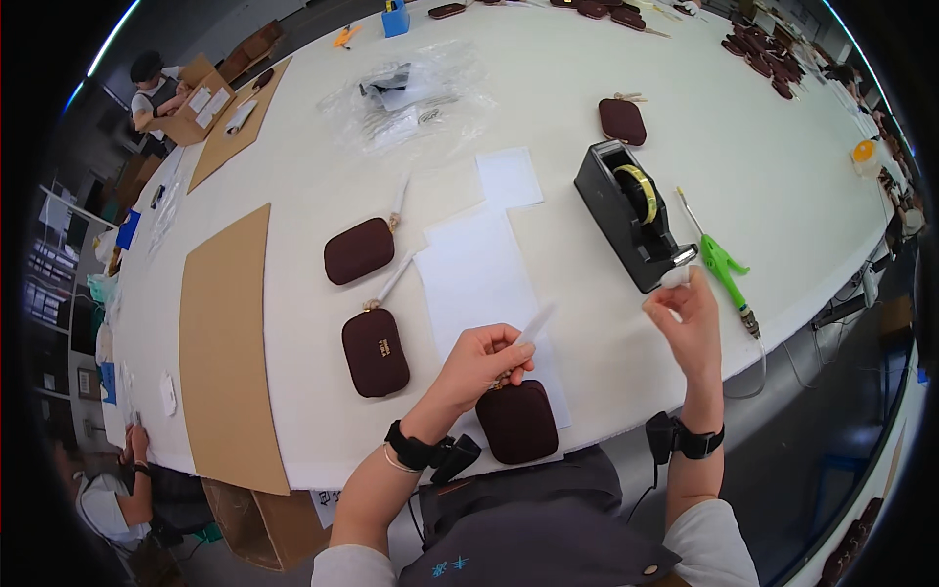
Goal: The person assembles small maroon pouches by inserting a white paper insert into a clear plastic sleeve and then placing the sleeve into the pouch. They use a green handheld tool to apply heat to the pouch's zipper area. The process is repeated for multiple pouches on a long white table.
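My left hand (486, 364) is closed around a wrist strap wrapped in white paper (537, 321), its paper end pointing up and to the right. Below that hand, at the table's near edge, lies the dark brown zip pouch (518, 423) the strap belongs to. At the near end of a black tape dispenser (626, 210), my right hand (689, 318) pinches a whitish bit of tape (675, 278). A yellow-cored roll sits in the dispenser. To the left rest two more brown pouches, one nearer (376, 353) and one farther (359, 251), each with a white-wrapped strap.
White paper sheets (474, 259) lie mid-table. A green air gun (722, 258) with a hose is right of the dispenser. Farther off are another pouch (623, 120) and clear plastic bags (406, 98). Cardboard (227, 342) covers the left edge. Other people work at left.
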Demonstrator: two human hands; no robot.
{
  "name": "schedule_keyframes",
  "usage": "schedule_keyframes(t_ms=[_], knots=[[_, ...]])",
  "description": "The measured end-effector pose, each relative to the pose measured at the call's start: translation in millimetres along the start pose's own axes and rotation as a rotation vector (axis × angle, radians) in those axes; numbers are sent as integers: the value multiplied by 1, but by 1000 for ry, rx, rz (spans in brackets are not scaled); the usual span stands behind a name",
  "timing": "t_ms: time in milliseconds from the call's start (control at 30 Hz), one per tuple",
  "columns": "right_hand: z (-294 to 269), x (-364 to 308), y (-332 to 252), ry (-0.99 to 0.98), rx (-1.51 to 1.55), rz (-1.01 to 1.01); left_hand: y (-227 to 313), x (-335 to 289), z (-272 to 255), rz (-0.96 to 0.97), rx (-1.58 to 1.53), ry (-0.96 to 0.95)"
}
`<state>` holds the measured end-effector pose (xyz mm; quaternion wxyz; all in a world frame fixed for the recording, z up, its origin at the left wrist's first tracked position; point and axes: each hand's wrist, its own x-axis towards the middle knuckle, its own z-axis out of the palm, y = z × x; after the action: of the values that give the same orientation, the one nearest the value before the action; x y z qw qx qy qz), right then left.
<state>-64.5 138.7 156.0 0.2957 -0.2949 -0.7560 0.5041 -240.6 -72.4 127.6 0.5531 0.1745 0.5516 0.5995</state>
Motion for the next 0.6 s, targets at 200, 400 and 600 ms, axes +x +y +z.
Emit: schedule_keyframes(t_ms=[200, 400, 600], knots=[[63, -8, -37, -353, -42, -69, 1, -1, 9, 67, 115, 58], [76, 3, -35, -379, -68, 36, -1, -5, 8, 120, 87, 30], [74, 7, -17, -467, 129, 105, 3, -6, 6, 24, -14, -58]])
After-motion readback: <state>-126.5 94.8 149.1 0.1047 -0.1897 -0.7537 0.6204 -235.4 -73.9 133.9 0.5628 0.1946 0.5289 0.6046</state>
